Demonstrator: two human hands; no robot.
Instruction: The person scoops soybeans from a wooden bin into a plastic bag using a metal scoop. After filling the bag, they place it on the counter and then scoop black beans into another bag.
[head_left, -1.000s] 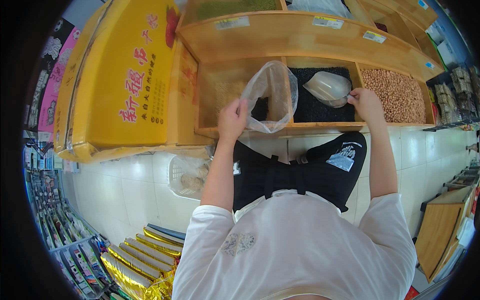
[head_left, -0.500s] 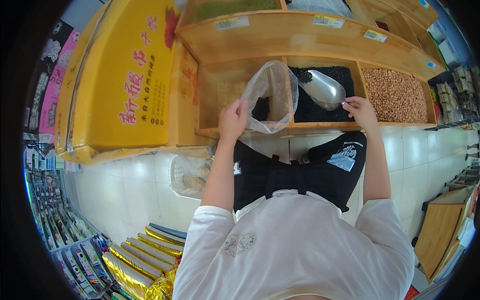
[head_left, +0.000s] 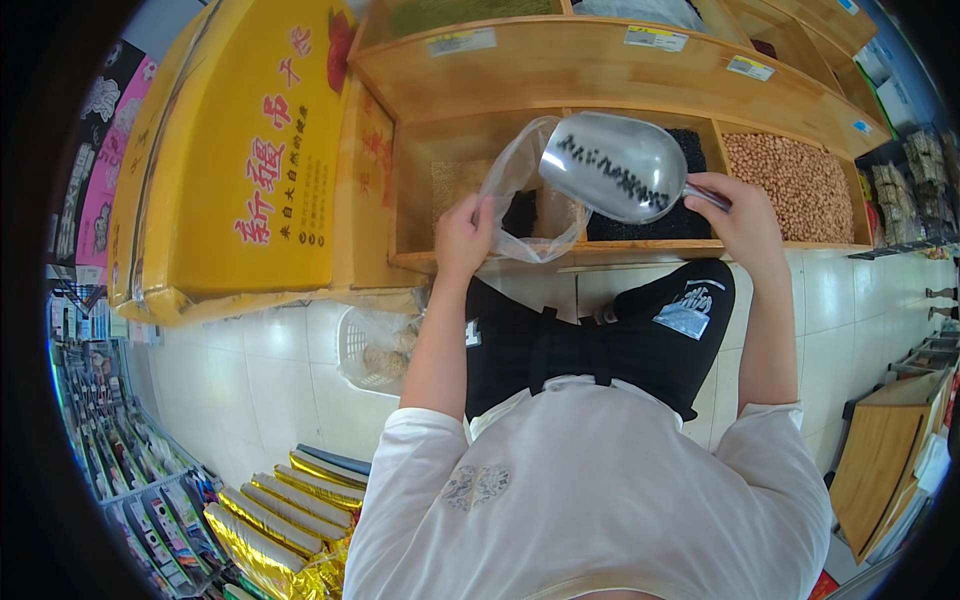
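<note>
My left hand (head_left: 464, 234) pinches the rim of a clear plastic bag (head_left: 513, 170), which hangs with its mouth wide and some black beans (head_left: 521, 215) at its bottom. In my right hand (head_left: 740, 215) is the handle of a metal scoop (head_left: 620, 165). A thin line of black beans lies along the scoop's bowl, and its front lip is over the bag's right side. Below and behind the scoop, a wooden compartment holds more black beans (head_left: 640, 228), partly hidden by the bowl.
Peanuts (head_left: 790, 190) fill the compartment on the right; pale grains (head_left: 455, 190) lie in the left one. Upper wooden bins (head_left: 590, 70) rise behind. A yellow carton (head_left: 240, 170) stands at the left. A white basket (head_left: 352, 350) is on the floor near gold packages (head_left: 270, 530).
My right hand has lifted the scoop out of the black beans and brought its bowl left, to the bag's mouth. My left hand and the bag have barely moved.
</note>
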